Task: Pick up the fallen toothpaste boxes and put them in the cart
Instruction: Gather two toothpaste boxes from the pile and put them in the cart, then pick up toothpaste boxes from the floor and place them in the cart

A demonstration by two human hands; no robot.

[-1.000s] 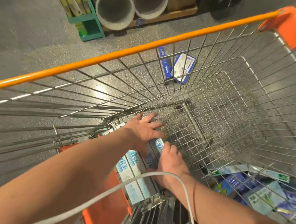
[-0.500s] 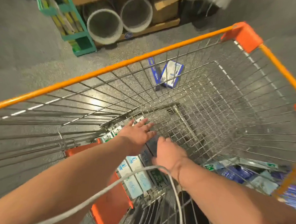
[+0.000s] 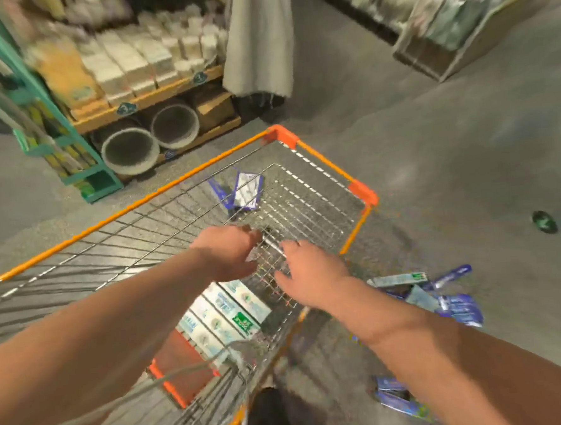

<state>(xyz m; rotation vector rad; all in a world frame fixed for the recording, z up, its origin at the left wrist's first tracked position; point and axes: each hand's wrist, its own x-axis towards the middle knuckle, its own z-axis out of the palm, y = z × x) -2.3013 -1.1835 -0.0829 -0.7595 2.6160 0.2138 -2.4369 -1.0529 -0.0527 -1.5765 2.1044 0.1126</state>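
A wire cart [image 3: 160, 196] with orange rim stands in front of me. Several white-and-blue toothpaste boxes [image 3: 226, 311] lie side by side on its floor near me. My left hand [image 3: 229, 251] and my right hand [image 3: 312, 272] hover above them inside the cart, fingers spread and relaxed, holding nothing. On the floor to the right of the cart lies a heap of blue and white fallen boxes [image 3: 442, 294]. More blue boxes [image 3: 398, 395] lie near my right forearm. Two boxes [image 3: 243, 190] show through the cart's far wire wall. The picture is blurred.
A wooden shelf [image 3: 154, 98] with white packs and two round tubs [image 3: 130, 149] stands beyond the cart. A teal rack [image 3: 72, 166] is at left. A person in a pale garment [image 3: 259, 49] stands behind. A dark green spot [image 3: 544, 221] marks the floor.
Both hands have lifted off the boxes in the cart and risen. My view has swung up and back, so the shelf, the aisle and the heap on the floor now show.
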